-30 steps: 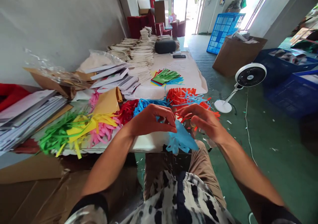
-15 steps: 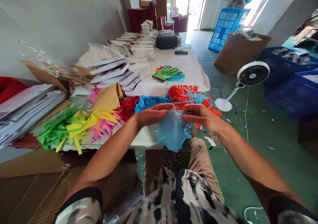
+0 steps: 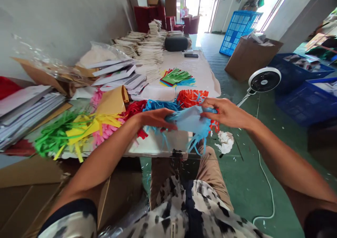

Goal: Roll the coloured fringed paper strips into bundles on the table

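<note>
A light blue sheet of fringed tissue paper (image 3: 188, 120) stretches between my two hands above the table's near edge. My left hand (image 3: 158, 118) is closed on its left end, where cut strips show by the fingers. Its upper right corner is pinched by my right hand (image 3: 223, 112), with loose strips dangling below. Just behind lie a bunch of blue fringed paper (image 3: 160, 105) and a pile of orange-red fringed paper (image 3: 192, 97). Dark red fringed paper (image 3: 135, 108) is beside my left wrist.
Yellow strips (image 3: 81, 130) and green strips (image 3: 52, 136) lie at the left, near paper stacks (image 3: 42, 108). A clear tray (image 3: 158, 93) and small multicoloured fringed pieces (image 3: 177, 77) are farther back. A fan (image 3: 264, 79) stands on the right.
The light blue paper has gone from hanging down between close hands to spreading sideways. My right hand has moved right, and my left hand slightly left.
</note>
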`<act>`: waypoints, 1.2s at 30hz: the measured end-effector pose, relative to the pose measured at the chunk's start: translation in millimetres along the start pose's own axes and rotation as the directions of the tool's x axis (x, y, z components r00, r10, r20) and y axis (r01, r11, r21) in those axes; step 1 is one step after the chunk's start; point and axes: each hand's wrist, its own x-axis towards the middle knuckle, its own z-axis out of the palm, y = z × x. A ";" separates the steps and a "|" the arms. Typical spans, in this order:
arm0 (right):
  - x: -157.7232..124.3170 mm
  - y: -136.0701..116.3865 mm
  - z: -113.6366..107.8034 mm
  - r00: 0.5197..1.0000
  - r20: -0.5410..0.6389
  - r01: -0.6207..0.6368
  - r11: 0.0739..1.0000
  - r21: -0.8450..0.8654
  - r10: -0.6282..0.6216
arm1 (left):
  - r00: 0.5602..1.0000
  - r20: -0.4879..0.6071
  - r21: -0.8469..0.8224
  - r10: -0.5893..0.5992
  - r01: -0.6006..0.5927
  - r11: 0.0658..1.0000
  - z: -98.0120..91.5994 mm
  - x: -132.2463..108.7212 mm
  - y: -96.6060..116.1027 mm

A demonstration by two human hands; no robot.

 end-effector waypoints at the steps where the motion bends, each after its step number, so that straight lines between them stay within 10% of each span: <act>1: -3.3 -7.8 -1.3 0.996 -0.084 0.030 0.995 -0.093 -0.038 | 0.991 -0.131 0.153 0.012 0.008 0.988 -5.1 -6.3 2.7; 5: -24.3 -40.8 13.7 0.943 -0.288 0.096 0.964 -0.249 -0.168 | 0.841 -0.532 0.557 0.099 0.260 0.789 1.1 -33.9 6.1; 8: -44.6 -49.1 50.0 0.946 -0.215 0.183 0.945 -0.270 -0.244 | 0.726 -0.664 0.624 0.179 0.407 0.666 30.7 -49.2 -8.3; 12: -68.5 -31.1 113.7 0.907 -0.083 0.332 0.824 -0.459 -0.412 | 0.839 -0.528 0.642 0.133 0.291 0.709 79.5 -68.5 -42.7; 18: -88.7 -8.9 168.7 0.891 -0.121 0.326 0.802 -0.500 -0.437 | 0.887 -0.399 0.659 0.234 0.099 0.746 141.4 -78.1 -44.2; 22: -94.1 -2.5 170.7 0.909 -0.092 0.314 0.812 -0.492 -0.407 | 0.849 -0.314 0.681 0.425 -0.111 0.724 167.6 -49.3 -53.5; 29: -112.4 6.0 151.9 0.990 -0.026 0.125 0.934 -0.336 -0.142 | 0.747 -0.413 0.714 0.521 -0.089 0.694 181.5 -44.5 -70.2; 36: -97.3 -5.9 149.0 0.972 -0.052 -0.236 0.958 -0.163 0.230 | 0.745 -0.638 0.353 0.197 0.055 0.934 163.9 -40.6 -64.3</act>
